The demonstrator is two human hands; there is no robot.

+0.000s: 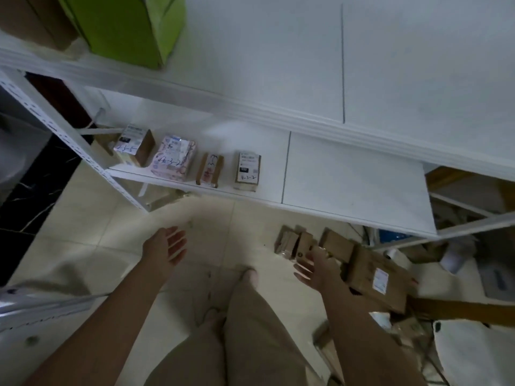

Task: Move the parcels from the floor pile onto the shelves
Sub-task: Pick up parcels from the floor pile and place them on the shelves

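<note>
The left hand (164, 246) hangs over the tiled floor (97, 218) with its fingers relaxed and spread, holding nothing. The right hand (315, 268), fingers straight, is at the edge of the pile of brown parcels (370, 274); whether it touches them is unclear. Four marked parcels (248, 171) stand in a row on the lower shelf (348, 176). A green box (131, 26) sits on the upper shelf (264, 51).
</note>
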